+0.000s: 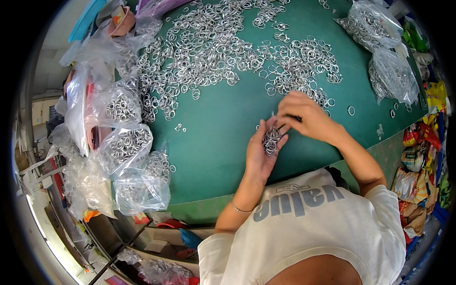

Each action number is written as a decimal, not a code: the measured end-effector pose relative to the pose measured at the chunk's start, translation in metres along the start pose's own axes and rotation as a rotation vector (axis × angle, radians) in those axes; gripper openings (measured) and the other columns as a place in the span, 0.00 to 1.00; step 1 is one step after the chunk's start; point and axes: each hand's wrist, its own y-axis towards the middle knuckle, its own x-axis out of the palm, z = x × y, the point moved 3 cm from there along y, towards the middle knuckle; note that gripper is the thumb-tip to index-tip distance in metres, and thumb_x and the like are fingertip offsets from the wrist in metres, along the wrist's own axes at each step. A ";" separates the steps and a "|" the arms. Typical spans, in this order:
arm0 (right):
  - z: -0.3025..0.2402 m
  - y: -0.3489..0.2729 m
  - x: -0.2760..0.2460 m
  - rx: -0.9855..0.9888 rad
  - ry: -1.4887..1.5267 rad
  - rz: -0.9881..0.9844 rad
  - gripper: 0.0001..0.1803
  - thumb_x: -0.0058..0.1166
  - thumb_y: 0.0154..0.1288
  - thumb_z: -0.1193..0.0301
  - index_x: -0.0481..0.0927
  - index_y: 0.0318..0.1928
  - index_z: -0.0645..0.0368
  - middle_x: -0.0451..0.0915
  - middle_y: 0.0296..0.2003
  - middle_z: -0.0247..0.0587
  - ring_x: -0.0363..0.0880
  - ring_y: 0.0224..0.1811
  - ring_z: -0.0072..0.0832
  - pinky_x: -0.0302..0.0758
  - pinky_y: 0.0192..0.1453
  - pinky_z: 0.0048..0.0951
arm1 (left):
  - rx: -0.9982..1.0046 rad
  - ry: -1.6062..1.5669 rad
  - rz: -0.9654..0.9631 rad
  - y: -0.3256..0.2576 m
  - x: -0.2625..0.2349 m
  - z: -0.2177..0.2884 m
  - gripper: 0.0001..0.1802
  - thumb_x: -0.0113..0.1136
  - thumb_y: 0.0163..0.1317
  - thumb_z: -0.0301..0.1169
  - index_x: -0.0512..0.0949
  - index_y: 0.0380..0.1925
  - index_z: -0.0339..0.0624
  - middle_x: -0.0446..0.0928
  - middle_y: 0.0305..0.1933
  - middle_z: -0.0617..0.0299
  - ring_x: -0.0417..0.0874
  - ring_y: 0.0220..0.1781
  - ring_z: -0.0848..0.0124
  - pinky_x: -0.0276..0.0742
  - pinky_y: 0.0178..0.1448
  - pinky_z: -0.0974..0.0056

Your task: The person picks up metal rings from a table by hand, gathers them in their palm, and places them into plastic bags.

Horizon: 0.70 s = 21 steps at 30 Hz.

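Note:
A cluster of silver metal rings (271,140) lies in the palm of my left hand (256,154), whose fingers curl up around it. Just above and to the right, my right hand (308,118) bends its fingers down toward the left fingertips. Those right fingers are closed and slightly blurred, so whatever is between them cannot be made out. Beyond both hands, a loose heap of similar rings (301,61) spreads over the green tabletop (213,137). A larger pile of rings (204,47) covers the table's far left and middle.
Clear plastic bags of rings (128,145) line the table's left side. Two more ring-filled bags (392,73) stand at the far right. Single rings (351,110) lie near the right edge. Colourful packages (418,156) hang beyond that edge. An open drawer (175,240) sits below the front left.

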 end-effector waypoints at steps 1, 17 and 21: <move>-0.003 -0.002 0.001 -0.008 0.121 -0.104 0.05 0.56 0.50 0.73 0.77 0.29 0.61 0.73 0.32 0.36 0.68 0.39 0.34 0.66 0.45 0.31 | 0.008 -0.046 0.058 -0.001 0.003 0.001 0.14 0.50 0.64 0.34 0.75 0.40 0.34 0.74 0.30 0.64 0.73 0.28 0.76 0.71 0.27 0.74; 0.013 0.000 0.005 0.483 0.815 0.184 0.08 0.49 0.63 0.72 0.77 0.37 0.65 0.78 0.31 0.35 0.74 0.34 0.23 0.70 0.38 0.24 | 0.224 0.137 -0.161 0.007 -0.016 0.000 0.14 0.53 0.61 0.28 0.73 0.45 0.33 0.71 0.33 0.63 0.67 0.27 0.80 0.58 0.21 0.79; 0.010 -0.012 0.008 0.568 0.930 0.093 0.10 0.45 0.65 0.72 0.76 0.39 0.66 0.78 0.31 0.35 0.74 0.31 0.18 0.71 0.35 0.20 | 0.321 0.303 -0.130 0.004 -0.009 0.005 0.12 0.54 0.61 0.29 0.75 0.43 0.33 0.73 0.31 0.64 0.66 0.25 0.82 0.57 0.21 0.79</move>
